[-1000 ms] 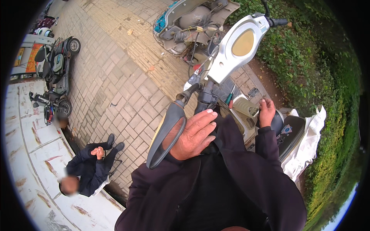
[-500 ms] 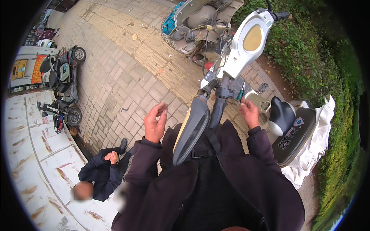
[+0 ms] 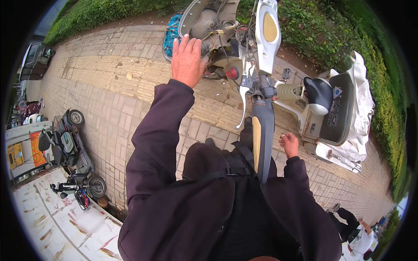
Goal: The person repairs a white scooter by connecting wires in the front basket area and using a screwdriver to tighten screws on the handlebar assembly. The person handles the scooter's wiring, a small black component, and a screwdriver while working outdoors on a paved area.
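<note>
An electric scooter's white handlebar cover (image 3: pixel 267 39) with a gold oval panel stands in front of me. A long grey-and-tan piece (image 3: pixel 263 135) points from it toward my body, beside a silver brake lever (image 3: pixel 243 104). My left hand (image 3: pixel 186 63) is stretched out, fingers extended, beside the scooter's opened front section (image 3: pixel 207 26) with bare wires; whether it touches is unclear. Nothing shows in its palm. My right hand (image 3: pixel 289 145) is right of the long piece, fingers curled in; what they hold, if anything, is hidden.
Behind the handlebar are a blue basket (image 3: pixel 171 35) and a red round part (image 3: pixel 232 73). To the right are a black-and-white saddle-shaped piece (image 3: pixel 317 95), a dark seat (image 3: pixel 338 108) and white sheeting (image 3: pixel 359 91). Parked scooters (image 3: pixel 67 139) stand left; hedges (image 3: pixel 313 30) line the paving.
My left hand has reached forward to the opened front section. My right hand has drawn back from the teal-handled tool, which no longer shows. The view has swung to the right.
</note>
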Available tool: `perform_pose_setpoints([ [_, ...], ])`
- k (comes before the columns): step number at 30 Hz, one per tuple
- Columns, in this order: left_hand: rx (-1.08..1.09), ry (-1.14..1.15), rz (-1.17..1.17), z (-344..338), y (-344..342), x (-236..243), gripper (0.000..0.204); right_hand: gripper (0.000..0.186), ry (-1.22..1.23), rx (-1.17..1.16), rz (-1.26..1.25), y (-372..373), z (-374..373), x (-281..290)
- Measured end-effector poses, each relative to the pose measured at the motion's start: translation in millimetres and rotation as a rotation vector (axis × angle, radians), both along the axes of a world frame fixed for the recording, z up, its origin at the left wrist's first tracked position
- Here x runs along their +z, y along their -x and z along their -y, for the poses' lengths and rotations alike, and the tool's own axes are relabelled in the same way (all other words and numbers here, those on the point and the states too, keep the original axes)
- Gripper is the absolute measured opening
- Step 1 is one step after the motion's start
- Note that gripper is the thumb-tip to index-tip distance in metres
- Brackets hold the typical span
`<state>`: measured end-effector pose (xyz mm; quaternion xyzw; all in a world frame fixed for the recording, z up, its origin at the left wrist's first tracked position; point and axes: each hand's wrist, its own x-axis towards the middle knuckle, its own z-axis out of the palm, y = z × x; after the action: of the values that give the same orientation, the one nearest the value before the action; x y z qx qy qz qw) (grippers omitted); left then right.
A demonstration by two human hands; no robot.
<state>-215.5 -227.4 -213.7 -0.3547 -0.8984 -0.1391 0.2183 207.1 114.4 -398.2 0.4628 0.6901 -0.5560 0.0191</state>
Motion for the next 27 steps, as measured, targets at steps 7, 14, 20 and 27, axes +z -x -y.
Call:
perform_pose_setpoints([
  [7,-0.073,0.315,0.075,-14.6,41.5,-3.4,0.066,0.013,0.122,-0.225,-0.003,-76.2,74.9,-17.0],
  [14,-0.219,0.180,0.040,-8.9,55.6,3.8,0.065,0.016,0.125,-0.285,-0.044,-31.4,90.0,-38.6],
  [20,-0.332,-0.099,0.373,1.3,86.4,39.4,0.073,0.013,0.069,-0.366,-0.241,-5.9,118.2,-21.5],
  [27,-0.551,-0.392,0.771,2.4,141.3,42.9,0.071,0.018,0.009,-0.707,-0.035,-4.0,259.6,-7.1],
])
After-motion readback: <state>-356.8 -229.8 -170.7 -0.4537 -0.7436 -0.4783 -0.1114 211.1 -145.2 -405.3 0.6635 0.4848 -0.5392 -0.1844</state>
